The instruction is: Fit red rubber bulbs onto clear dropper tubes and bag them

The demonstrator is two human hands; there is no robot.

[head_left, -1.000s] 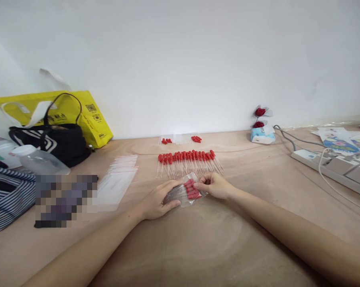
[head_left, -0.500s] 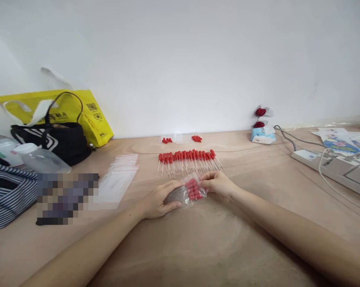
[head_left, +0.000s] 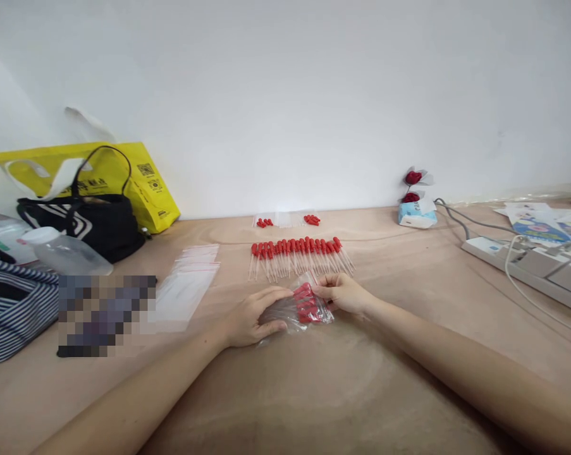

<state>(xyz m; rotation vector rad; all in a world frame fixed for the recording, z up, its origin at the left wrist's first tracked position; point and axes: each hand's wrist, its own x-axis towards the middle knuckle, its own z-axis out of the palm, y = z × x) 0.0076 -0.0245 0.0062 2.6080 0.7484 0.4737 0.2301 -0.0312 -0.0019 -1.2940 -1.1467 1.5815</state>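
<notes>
A clear zip bag (head_left: 285, 314) lies between my hands with several red-headed sticks (head_left: 306, 303) inside, their red ends towards the right. My left hand (head_left: 253, 319) grips the bag's left part between thumb and fingers. At the right end, near the red zip strip, my right hand (head_left: 341, 292) pinches the bag's edge. Just beyond my hands, a row of similar sticks with red heads (head_left: 297, 246) and thin pale shafts lies on the table, heads towards the wall.
Flat zip bags (head_left: 185, 291) are stacked to the left. By the wall lie filled bags with red pieces (head_left: 312, 220). A yellow bag (head_left: 157, 189), black bag (head_left: 107, 227) and plastic bottle (head_left: 71, 251) stand left. A tissue pack (head_left: 417, 215) and power strip (head_left: 536, 262) are right.
The bag's right side has shifted slightly to the right and its film has changed shape. Both hands keep hold in nearly the same spots.
</notes>
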